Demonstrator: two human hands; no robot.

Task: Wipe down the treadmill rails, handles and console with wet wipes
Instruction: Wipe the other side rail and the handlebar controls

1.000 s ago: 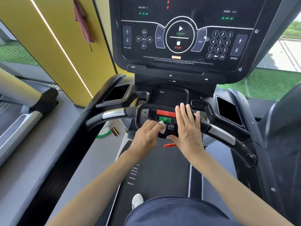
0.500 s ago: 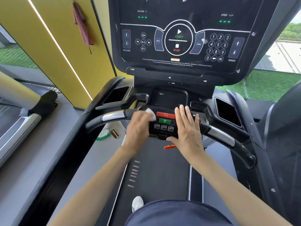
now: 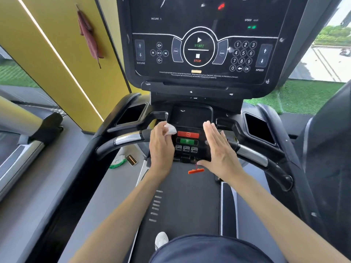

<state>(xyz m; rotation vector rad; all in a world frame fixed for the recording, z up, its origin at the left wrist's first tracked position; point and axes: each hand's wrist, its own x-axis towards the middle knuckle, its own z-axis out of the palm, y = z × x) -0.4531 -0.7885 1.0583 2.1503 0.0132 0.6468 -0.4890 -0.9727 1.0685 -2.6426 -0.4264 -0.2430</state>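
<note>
Left hand [image 3: 161, 150] at the left edge of the handlebar control panel [image 3: 188, 143], fingers curled round a white wet wipe [image 3: 170, 129] at the panel's upper-left corner. Right hand [image 3: 218, 149] flat, fingers straight, at the panel's right edge. Console [image 3: 201, 44] rises beyond the panel.

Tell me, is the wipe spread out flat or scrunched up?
Scrunched up. The wet wipe is a small white wad pinched in the left hand, beside the red button; no flat sheet shows.
</note>
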